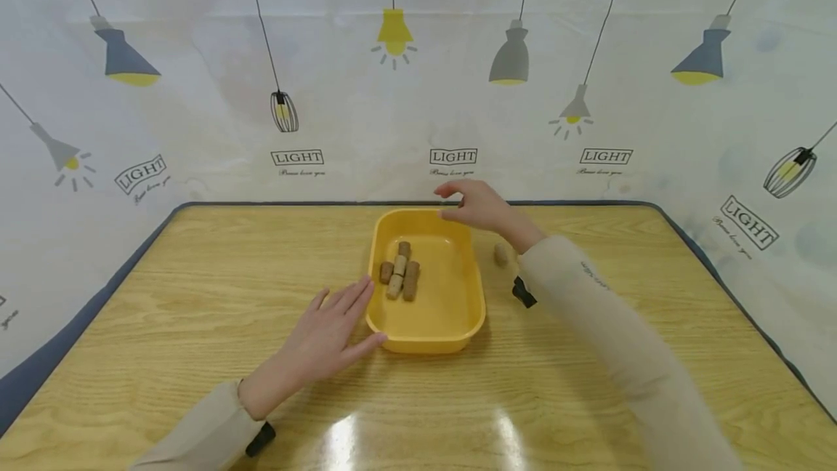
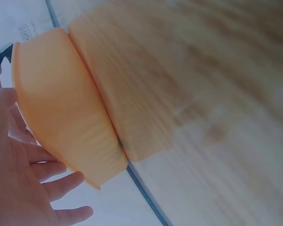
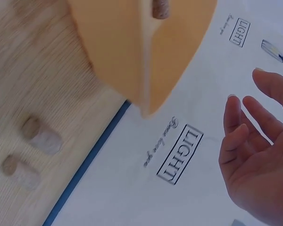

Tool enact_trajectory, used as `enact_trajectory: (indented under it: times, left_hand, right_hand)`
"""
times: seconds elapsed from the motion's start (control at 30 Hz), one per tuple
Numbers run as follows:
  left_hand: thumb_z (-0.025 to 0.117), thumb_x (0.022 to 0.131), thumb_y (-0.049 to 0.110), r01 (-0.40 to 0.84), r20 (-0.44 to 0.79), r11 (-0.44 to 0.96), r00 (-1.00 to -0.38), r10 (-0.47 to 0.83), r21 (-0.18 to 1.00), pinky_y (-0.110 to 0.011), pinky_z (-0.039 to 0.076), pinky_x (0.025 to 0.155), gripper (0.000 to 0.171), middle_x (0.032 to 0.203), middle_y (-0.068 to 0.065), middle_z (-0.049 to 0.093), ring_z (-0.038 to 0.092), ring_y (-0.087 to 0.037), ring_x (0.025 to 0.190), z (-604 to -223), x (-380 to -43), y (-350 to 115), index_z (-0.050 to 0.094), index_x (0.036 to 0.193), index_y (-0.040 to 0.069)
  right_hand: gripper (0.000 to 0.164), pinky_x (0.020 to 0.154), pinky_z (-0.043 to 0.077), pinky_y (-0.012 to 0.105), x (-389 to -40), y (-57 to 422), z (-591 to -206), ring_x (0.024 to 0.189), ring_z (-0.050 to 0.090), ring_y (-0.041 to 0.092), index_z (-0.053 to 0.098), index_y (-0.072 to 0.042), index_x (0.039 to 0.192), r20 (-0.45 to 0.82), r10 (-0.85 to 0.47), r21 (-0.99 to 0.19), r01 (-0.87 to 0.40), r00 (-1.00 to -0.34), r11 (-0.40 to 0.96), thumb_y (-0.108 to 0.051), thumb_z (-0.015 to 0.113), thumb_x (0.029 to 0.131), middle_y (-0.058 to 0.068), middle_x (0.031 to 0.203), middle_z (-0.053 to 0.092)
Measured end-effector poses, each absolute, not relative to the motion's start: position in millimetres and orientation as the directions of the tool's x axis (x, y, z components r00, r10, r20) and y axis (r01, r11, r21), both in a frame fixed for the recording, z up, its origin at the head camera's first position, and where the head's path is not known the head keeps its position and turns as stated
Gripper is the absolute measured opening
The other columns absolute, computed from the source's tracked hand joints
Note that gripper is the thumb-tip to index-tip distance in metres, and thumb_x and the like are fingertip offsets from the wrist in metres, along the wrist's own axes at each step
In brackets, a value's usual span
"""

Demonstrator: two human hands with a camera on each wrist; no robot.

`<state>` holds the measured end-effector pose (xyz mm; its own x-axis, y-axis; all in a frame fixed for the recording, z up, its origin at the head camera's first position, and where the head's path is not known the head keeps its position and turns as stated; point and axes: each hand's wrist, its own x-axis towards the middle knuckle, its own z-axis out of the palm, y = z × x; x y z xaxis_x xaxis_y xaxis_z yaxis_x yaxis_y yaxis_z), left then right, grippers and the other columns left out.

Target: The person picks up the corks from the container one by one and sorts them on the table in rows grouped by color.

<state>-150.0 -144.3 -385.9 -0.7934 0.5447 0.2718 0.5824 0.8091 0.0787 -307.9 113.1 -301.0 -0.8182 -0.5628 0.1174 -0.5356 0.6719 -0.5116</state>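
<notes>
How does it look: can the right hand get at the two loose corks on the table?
Probably yes: the right hand appears empty, and the corks are on the table outside the yellow tub, with nothing on top of them. The hand would likely need to draw back first.

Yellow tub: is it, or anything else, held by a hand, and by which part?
Nothing appears held: the left hand only touches the yellow tub at its left rim, and the right hand is empty near the far end.
</notes>
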Motion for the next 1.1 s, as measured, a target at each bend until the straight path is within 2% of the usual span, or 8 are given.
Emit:
enact_trajectory:
  times: [0.33,0.73,0.9,1.0,1.1]
  left_hand:
    - [0.035,0.087,0.058,0.576,0.258,0.814,-0.800,0.542,0.073,-0.053,0.024,0.095,0.074,0.140,-0.010,0.028,0.032,-0.025,0.123,-386.1,-150.9,-144.0,0.030,0.137,0.003]
    - [0.037,0.087,0.057,0.580,0.277,0.812,-0.792,0.544,0.068,-0.053,0.025,0.094,0.073,0.139,-0.010,0.030,0.033,-0.024,0.122,-386.0,-150.8,-144.0,0.032,0.136,0.003]
    - [0.037,0.087,0.057,0.584,0.275,0.808,-0.791,0.547,0.073,-0.053,0.025,0.094,0.073,0.139,-0.010,0.030,0.033,-0.024,0.122,-385.9,-151.0,-144.4,0.032,0.136,0.003]
    - [0.036,0.087,0.057,0.583,0.272,0.809,-0.792,0.546,0.073,-0.053,0.024,0.094,0.073,0.139,-0.010,0.030,0.033,-0.025,0.122,-385.9,-151.2,-144.4,0.032,0.136,0.002]
    - [0.036,0.087,0.057,0.580,0.267,0.811,-0.795,0.544,0.074,-0.053,0.024,0.094,0.073,0.140,-0.010,0.029,0.033,-0.025,0.122,-386.3,-151.1,-144.2,0.032,0.136,0.003]
  right_hand:
    - [0.038,0.085,0.039,0.033,-299.8,68.8,-304.1,0.099,0.051,0.023,0.056,-0.001,0.116,0.065,-0.610,-0.506,-0.553,-0.790,0.662,-0.020,0.062,0.083,0.011,0.105,0.059]
    - [0.039,0.079,0.043,0.029,-295.6,39.7,-327.2,0.093,0.052,0.017,0.055,-0.005,0.116,-0.104,-0.543,-0.618,-0.374,-0.833,0.692,-0.022,0.063,0.082,0.006,0.106,0.057]
    - [0.034,0.073,0.045,0.027,-298.8,38.4,-338.4,0.086,0.055,0.017,0.057,-0.002,0.112,-0.144,-0.546,-0.651,-0.337,-0.825,0.681,-0.016,0.064,0.081,0.007,0.101,0.058]
    - [0.032,0.070,0.046,0.026,-299.7,38.3,-342.9,0.082,0.055,0.018,0.058,0.000,0.110,-0.175,-0.541,-0.660,-0.309,-0.823,0.685,-0.012,0.064,0.081,0.008,0.098,0.058]
    - [0.030,0.073,0.045,0.026,-300.6,38.8,-347.9,0.084,0.054,0.018,0.059,-0.001,0.109,-0.186,-0.536,-0.628,-0.320,-0.823,0.710,-0.011,0.063,0.080,0.007,0.099,0.058]
